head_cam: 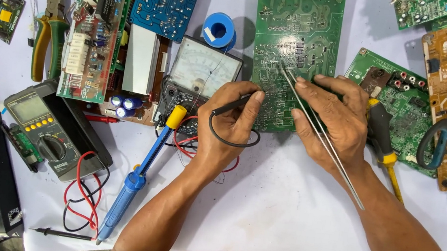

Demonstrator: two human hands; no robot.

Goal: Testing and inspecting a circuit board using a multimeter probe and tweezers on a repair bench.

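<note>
— Both hands meet over the green circuit board (295, 42), lying solder-side up on the white sheet (281, 209). Why?

— So I can reach its joints. My left hand (229, 123) pinches a black probe (235, 105); my right hand (332, 120), wrist bent inward, grips long tweezers (316, 130), tips touching the board.

The left hand (228, 121) hides the black probe's (232, 105) tip; the right hand (332, 118) covers part of the green circuit board (296, 36), whose top is cropped.
</note>
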